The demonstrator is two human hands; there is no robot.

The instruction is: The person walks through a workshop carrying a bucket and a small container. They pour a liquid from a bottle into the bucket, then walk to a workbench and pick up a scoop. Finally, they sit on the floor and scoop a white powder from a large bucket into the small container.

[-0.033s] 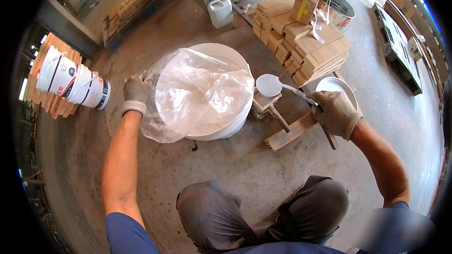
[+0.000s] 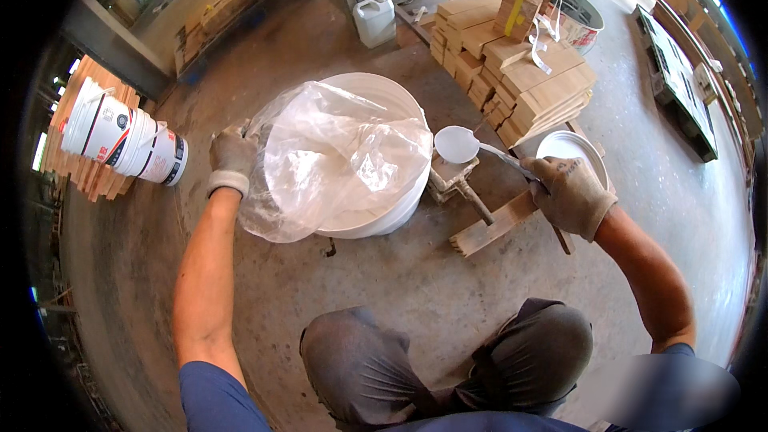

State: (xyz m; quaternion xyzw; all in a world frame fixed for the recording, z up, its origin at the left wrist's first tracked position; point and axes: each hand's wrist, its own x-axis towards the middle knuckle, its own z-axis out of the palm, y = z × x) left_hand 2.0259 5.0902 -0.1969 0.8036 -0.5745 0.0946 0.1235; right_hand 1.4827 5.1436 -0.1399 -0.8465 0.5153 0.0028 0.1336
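A large white tub (image 2: 404, 100) stands on the floor before me, with a clear plastic bag (image 2: 312, 124) spread over much of its mouth. At its left side my gloved left hand (image 2: 232, 156) is closed on the edge of the plastic bag. My gloved right hand (image 2: 572, 192) wraps round the handle of a ladle (image 2: 457, 145). The ladle's round, white-coated bowl is held just right of the tub's rim. Behind my right hand stands a small round pail (image 2: 570, 144), white inside and partly hidden. What lies under the plastic is hard to make out.
Wooden boards (image 2: 512, 64) are stacked at the far right. Below the ladle lie a metal piece (image 2: 452, 182) and a wooden block (image 2: 494, 228). White buckets (image 2: 124, 136) stand at left, a white jug (image 2: 374, 22) by a metal post, and a dark pallet (image 2: 676, 80) at far right.
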